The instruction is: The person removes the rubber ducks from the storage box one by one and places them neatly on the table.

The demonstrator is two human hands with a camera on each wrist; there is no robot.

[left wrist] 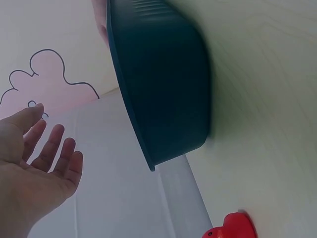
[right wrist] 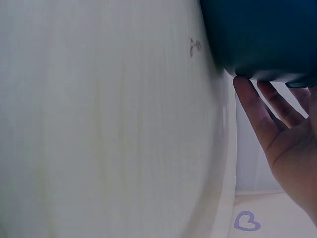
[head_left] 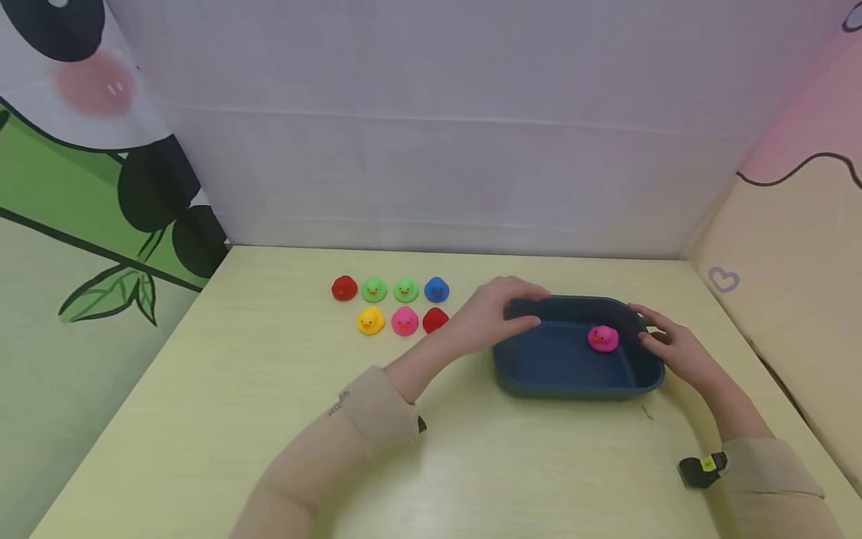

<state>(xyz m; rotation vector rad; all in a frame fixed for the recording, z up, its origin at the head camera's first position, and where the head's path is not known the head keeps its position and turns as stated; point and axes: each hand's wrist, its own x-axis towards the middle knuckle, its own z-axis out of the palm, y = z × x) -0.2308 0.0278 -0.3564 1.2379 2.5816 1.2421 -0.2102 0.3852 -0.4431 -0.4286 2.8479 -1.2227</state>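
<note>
A dark blue-green plastic basin stands on the table, with one pink rubber duck inside it toward the right end. My left hand hovers at the basin's left end, fingers spread and holding nothing. In the left wrist view a gap shows between that hand and the basin wall. At the opposite end, my right hand touches the basin. Its fairly straight fingertips rest against the outer wall in the right wrist view, where part of the hand is cut off by the frame edge.
Left of the basin, several rubber ducks sit in two rows, among them a blue duck, a yellow duck and a red duck close to my left forearm. A pale wall cloth stands behind the wooden table.
</note>
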